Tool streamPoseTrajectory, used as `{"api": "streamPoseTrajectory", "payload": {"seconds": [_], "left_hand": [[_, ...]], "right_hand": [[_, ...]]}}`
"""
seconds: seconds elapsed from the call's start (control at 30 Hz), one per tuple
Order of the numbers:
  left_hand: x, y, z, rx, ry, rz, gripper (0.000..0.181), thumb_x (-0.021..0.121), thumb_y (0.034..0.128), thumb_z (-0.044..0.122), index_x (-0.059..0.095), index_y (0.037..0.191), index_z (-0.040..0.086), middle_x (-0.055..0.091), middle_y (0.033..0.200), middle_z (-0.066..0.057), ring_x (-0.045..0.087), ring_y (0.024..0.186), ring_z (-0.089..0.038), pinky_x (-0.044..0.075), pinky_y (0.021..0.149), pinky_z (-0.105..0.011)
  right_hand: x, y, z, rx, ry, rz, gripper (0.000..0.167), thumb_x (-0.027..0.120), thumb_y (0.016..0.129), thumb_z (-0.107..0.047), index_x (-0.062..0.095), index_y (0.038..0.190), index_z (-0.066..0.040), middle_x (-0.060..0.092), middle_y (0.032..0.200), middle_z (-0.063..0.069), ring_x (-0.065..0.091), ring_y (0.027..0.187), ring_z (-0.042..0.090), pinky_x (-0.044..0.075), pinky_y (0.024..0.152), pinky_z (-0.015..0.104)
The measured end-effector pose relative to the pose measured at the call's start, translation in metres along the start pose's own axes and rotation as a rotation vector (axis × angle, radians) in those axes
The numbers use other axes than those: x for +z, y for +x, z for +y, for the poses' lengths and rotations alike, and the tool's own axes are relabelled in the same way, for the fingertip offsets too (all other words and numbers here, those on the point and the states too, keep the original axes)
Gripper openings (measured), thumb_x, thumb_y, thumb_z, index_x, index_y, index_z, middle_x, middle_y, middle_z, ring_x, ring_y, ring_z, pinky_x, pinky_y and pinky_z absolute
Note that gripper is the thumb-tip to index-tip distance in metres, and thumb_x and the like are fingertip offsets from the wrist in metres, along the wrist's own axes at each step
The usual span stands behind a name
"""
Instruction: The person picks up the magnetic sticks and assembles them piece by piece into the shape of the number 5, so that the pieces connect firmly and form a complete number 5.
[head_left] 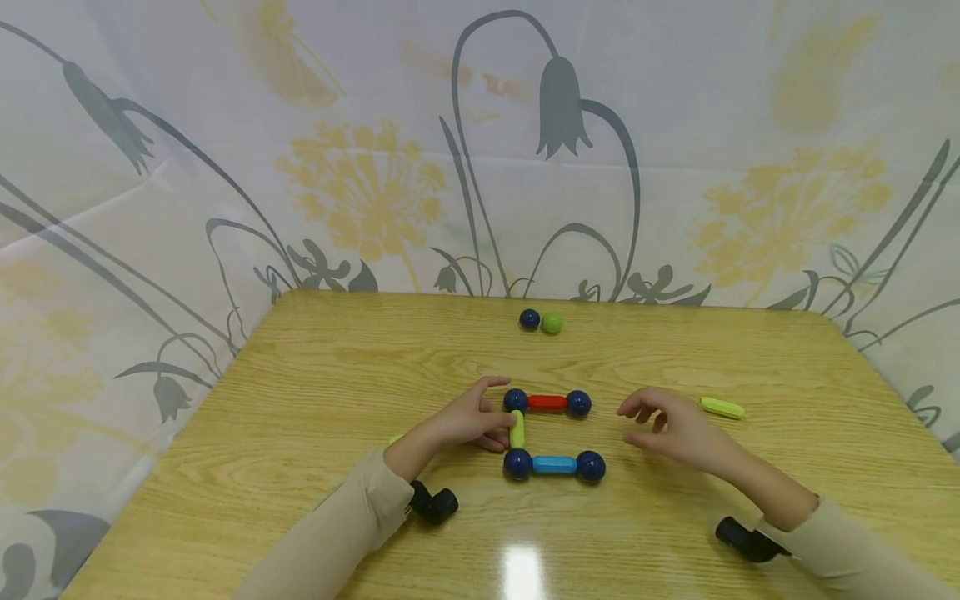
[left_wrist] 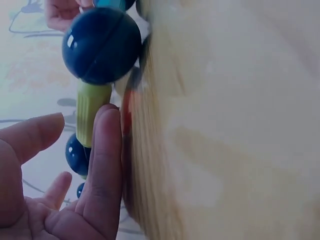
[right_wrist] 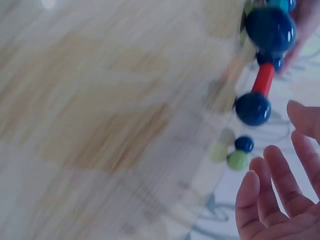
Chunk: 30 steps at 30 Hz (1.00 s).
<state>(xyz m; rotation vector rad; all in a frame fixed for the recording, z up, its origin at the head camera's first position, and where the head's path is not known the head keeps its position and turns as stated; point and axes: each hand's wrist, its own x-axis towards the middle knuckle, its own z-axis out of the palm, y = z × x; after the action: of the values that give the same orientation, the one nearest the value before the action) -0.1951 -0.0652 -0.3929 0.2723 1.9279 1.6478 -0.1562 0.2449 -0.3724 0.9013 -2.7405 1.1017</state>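
Yellow-green rod (head_left: 517, 432), touched by unclenched left hand (head_left: 467, 418), well apart from relaxed, free right hand (head_left: 678, 427)

A person in long, plain beige sleeves, seen from a camera worn on the head. The cloth of the left sleeve (head_left: 333, 529) bunches in soft folds near its cuff; the right sleeve (head_left: 858, 546), of the same light, matte fabric, ends higher, with a stretch of bare forearm below it. Each arm wears a small black camera, the left camera (head_left: 442, 506) a stubby, rounded barrel joined at an angle to a second black part, the right camera (head_left: 738, 537) a similar dark cylinder. The left hand (head_left: 471, 419) and right hand (head_left: 677, 425) are bare, with slim, smoothly rounded fingers (left_wrist: 104, 160).
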Motion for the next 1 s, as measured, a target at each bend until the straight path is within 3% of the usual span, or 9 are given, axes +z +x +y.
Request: {"api": "streamPoseTrajectory", "payload": {"seconds": [0.17,0.33,0.57,0.83,1.0], "left_hand": [[-0.001,-0.005,-0.001,0.025,0.007,-0.046,0.063,0.059,0.0917,0.008,0.026,0.145,0.011,0.057,0.102,-0.016,0.064,0.075,-0.022,0.055,0.068,-0.037],[0.0,-0.011,-0.001,0.033,0.015,-0.082,0.061,0.063,0.0891,0.006,0.032,0.142,0.011,0.047,0.114,-0.02,0.064,0.082,-0.024,0.054,0.074,-0.038],[0.005,-0.022,0.001,0.017,0.183,-0.143,0.053,0.072,0.0829,0.012,0.05,0.131,0.014,0.041,0.131,-0.013,0.062,0.095,-0.021,0.051,0.081,-0.034],[0.01,-0.025,-0.001,0.032,0.258,-0.13,0.059,0.079,0.0735,0.002,0.054,0.127,0.01,0.043,0.134,-0.007,0.057,0.104,-0.021,0.048,0.085,-0.034],[0.012,-0.023,-0.001,0.03,0.259,-0.102,0.057,0.079,0.0732,0.003,0.056,0.125,0.01,0.043,0.134,-0.009,0.058,0.1,-0.02,0.048,0.083,-0.033]], "right_hand": [[-0.008,-0.007,0.012,-0.029,-0.067,0.115,0.025,0.076,0.075,0.001,0.063,0.095,-0.006,0.06,0.09,0.006,0.054,0.077,0.018,0.047,0.058,0.025],[-0.016,-0.015,0.023,0.022,-0.092,0.143,0.022,0.074,0.077,-0.001,0.064,0.095,-0.005,0.06,0.091,0.006,0.054,0.078,0.016,0.046,0.059,0.025],[-0.031,-0.024,0.036,0.117,-0.144,0.187,0.021,0.072,0.078,0.0,0.064,0.098,-0.003,0.06,0.093,0.011,0.052,0.083,0.013,0.046,0.062,0.021],[-0.046,-0.026,0.05,0.175,-0.212,0.173,0.022,0.074,0.078,-0.002,0.065,0.098,-0.001,0.062,0.095,0.014,0.052,0.086,0.026,0.047,0.061,0.025],[-0.053,-0.028,0.058,0.211,-0.24,0.128,0.025,0.074,0.078,-0.003,0.064,0.1,0.002,0.062,0.098,0.018,0.053,0.09,0.037,0.048,0.064,0.037]]}}
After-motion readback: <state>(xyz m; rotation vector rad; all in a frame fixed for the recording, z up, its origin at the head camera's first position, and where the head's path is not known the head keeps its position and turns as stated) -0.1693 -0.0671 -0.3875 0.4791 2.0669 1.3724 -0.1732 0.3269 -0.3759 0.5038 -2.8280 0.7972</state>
